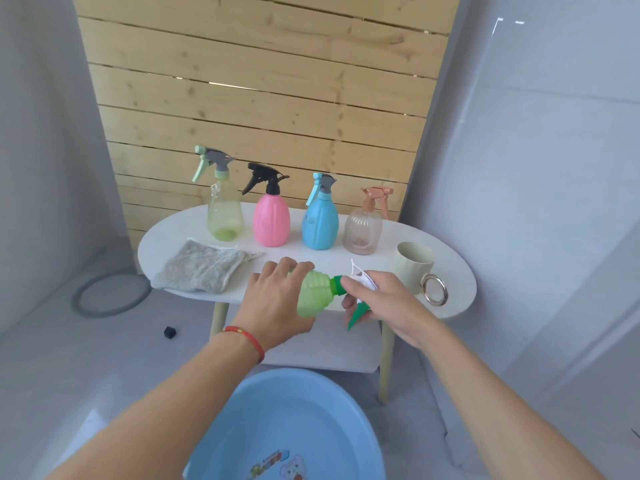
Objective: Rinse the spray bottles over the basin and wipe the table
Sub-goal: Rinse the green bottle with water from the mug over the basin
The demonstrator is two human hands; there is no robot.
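A ribbed green spray bottle (pixel 313 294) lies on its side above the front edge of the white oval table (pixel 450 271). My left hand (pixel 277 301) grips its body. My right hand (pixel 388 303) is closed around its white and green spray head (pixel 360 289), the green trigger poking out below. Several more spray bottles stand in a row at the back: a clear yellow-green one (pixel 224 216), a pink one (pixel 271 221), a blue one (pixel 320 223) and a clear pinkish one (pixel 363 230). A grey cloth (pixel 199 266) lies on the table's left side. The blue basin (pixel 242 417) sits on the floor below my arms.
A pale green mug (pixel 412 268) with a gold ring handle stands at the table's right end. A lower shelf (pixel 329 351) spans the table legs. On the floor to the left are a grey ring (pixel 110 294) and a small black cube (pixel 169 331). Wooden slats stand behind.
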